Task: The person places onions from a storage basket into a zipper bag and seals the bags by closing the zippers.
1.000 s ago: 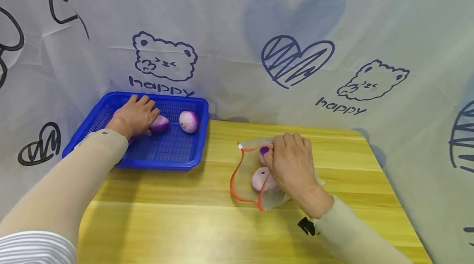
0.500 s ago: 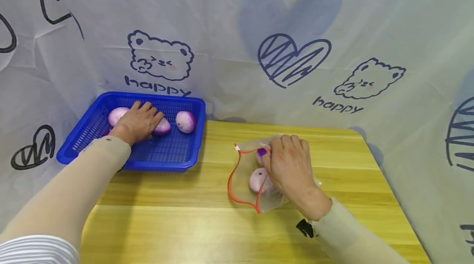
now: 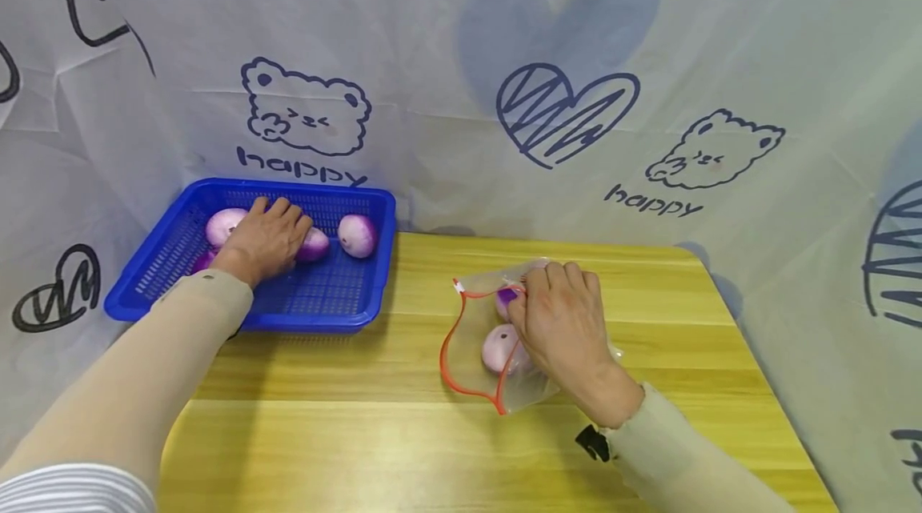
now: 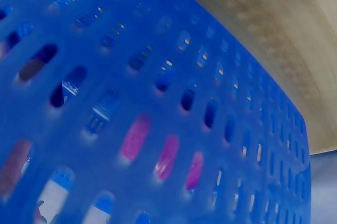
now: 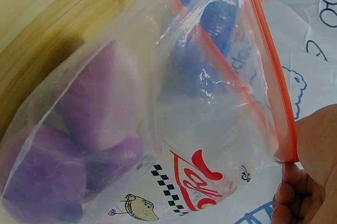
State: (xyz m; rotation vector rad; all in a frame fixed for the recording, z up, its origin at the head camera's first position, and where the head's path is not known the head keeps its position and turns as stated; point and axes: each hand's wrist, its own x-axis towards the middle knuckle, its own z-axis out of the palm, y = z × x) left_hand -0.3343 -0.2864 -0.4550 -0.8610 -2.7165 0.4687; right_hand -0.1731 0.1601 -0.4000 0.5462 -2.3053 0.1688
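Observation:
Inside the blue plastic basket, my left hand grips a red onion, fingers curled over its left side. The undersides of those fingers are hidden from the head view. A second onion lies near the basket's right wall, and another sits left of the hand. My right hand pinches the rim of a clear zip bag with a red zip edge, its mouth spread towards the basket. Onions rest in the bag, seen through its printed film in the right wrist view.
A yellow wood-grain table carries the basket at back left and the bag right of centre. A pale printed cloth hangs behind and at both sides. The basket's slotted wall fills most of the left wrist view.
My left hand has shifted slightly right in the basket, and the onion by its fingers moved with it. An onion behind that hand has come into view. My right hand keeps holding the bag.

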